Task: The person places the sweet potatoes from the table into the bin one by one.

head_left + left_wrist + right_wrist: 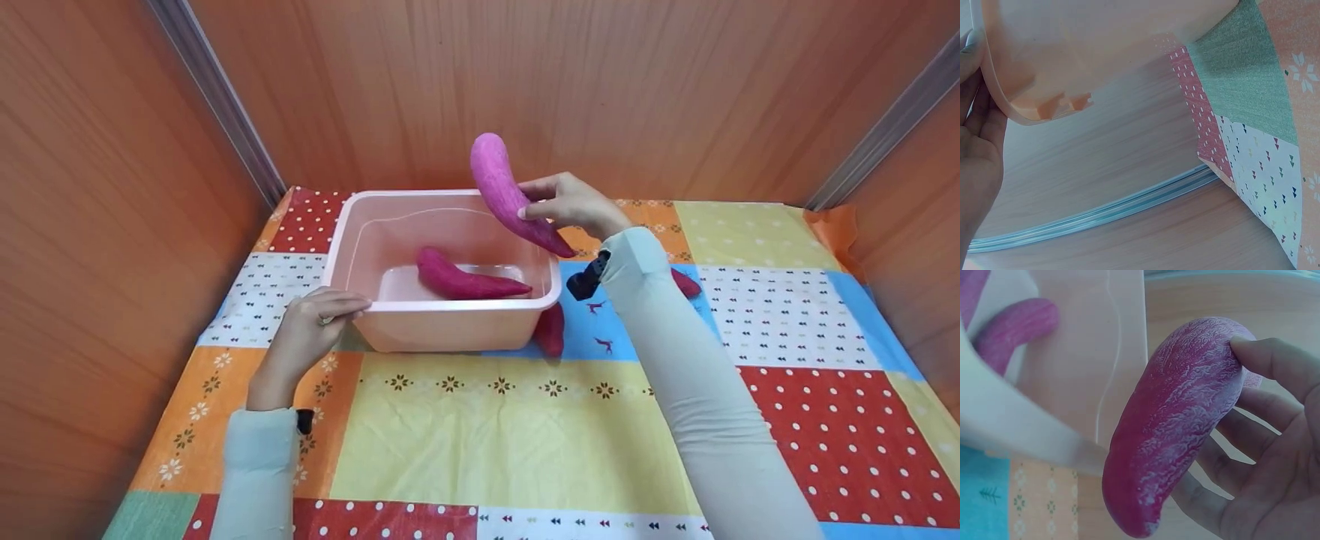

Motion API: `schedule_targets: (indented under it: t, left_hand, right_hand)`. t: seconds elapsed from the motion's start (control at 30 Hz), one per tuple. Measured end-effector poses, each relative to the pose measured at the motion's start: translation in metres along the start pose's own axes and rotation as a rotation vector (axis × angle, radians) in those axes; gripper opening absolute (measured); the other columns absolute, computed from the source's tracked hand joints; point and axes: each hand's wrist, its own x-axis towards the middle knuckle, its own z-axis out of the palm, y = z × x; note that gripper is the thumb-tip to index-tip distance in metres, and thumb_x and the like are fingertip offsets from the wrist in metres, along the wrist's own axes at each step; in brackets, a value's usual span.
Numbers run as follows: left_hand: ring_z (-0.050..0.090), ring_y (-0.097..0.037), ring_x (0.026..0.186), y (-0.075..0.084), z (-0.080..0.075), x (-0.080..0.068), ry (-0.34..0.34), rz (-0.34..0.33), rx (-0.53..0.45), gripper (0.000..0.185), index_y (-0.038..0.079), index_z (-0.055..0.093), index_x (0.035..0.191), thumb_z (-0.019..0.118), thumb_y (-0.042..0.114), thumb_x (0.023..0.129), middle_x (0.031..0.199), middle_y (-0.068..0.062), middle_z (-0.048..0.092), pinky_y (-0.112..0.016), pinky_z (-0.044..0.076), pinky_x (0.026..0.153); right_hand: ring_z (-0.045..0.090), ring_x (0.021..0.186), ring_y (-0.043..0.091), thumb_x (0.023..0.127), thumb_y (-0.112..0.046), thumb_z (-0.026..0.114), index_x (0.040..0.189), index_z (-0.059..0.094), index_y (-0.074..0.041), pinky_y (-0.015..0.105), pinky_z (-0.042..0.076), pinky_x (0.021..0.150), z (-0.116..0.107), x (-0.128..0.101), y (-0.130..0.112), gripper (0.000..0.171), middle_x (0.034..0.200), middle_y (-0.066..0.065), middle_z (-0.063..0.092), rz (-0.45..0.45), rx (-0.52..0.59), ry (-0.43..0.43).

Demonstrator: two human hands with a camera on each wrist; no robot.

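Note:
My right hand point(574, 204) pinches a long curved sweet potato point(501, 184), pinkish-purple, between thumb and fingers, raised over the right back corner of the pink plastic tub point(442, 330). Its wrinkled skin shows close up in the right wrist view, where the thumb presses one side of the sweet potato point(1168, 422). At the tub's front left corner my left hand point(311, 326) grips the rim. Left wrist view: that hand point(979, 129) has its thumb on the tub's rim and its fingers against the outer wall. Inside the tub lies a darker sweet potato point(469, 281).
Beside the tub's right front corner, one sweet potato point(551, 330) is partly hidden by it. Another sweet potato point(685, 283) peeks out past my right forearm. A patchwork-print cloth point(495, 435) covers the table, and wood-grain panels point(570, 90) stand behind and at both sides.

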Motion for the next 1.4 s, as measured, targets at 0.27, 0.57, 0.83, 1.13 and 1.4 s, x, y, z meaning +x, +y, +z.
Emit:
schedule_targets:
  t: [0.27,0.57,0.83,1.13,1.4]
  left_hand:
    - [0.067,-0.029,0.105,0.0,0.002,0.001,-0.026,-0.036,-0.003,0.023,0.007,0.076,0.1,0.07,-0.005,0.082,0.104,-0.011,0.074,-0.043,0.054,0.095]
    - [0.067,-0.026,0.104,-0.001,0.003,0.001,-0.016,-0.025,-0.012,0.023,0.008,0.077,0.1,0.07,-0.004,0.083,0.103,-0.009,0.074,-0.041,0.054,0.094]
    - [0.067,-0.027,0.103,0.001,0.004,0.002,-0.013,-0.021,-0.01,0.022,0.007,0.077,0.1,0.07,-0.004,0.083,0.103,-0.01,0.074,-0.041,0.055,0.093]
    - [0.067,-0.026,0.104,0.002,0.004,0.002,-0.025,-0.052,-0.027,0.023,0.008,0.076,0.101,0.07,-0.004,0.083,0.104,-0.01,0.074,-0.04,0.056,0.092]
    - [0.067,-0.026,0.102,0.001,0.004,0.002,-0.02,-0.029,-0.032,0.022,0.007,0.076,0.101,0.069,-0.005,0.084,0.103,-0.012,0.074,-0.039,0.057,0.09]
  right_hand:
    - [0.061,0.103,0.022,0.084,-0.029,0.075,0.133,0.059,-0.022,0.032,0.06,0.084,0.01,0.007,-0.006,0.052,0.119,0.001,0.064,-0.002,-0.006,-0.043]
    - [0.06,0.101,0.021,0.085,-0.027,0.073,0.134,0.058,-0.026,0.029,0.059,0.082,0.022,0.014,-0.009,0.052,0.117,0.002,0.065,-0.016,-0.025,-0.112]
    - [0.059,0.104,0.021,0.086,-0.026,0.072,0.136,0.056,-0.021,0.034,0.057,0.089,0.03,0.022,-0.007,0.052,0.121,0.003,0.063,0.004,-0.067,-0.158]
    - [0.063,0.099,0.022,0.086,-0.02,0.073,0.133,0.058,-0.015,0.033,0.058,0.087,0.038,0.027,-0.003,0.05,0.12,0.006,0.065,0.026,-0.047,-0.179]
    - [0.062,0.096,0.022,0.085,-0.02,0.074,0.133,0.059,-0.016,0.031,0.059,0.084,0.04,0.029,0.0,0.051,0.118,0.006,0.066,0.046,-0.058,-0.198]
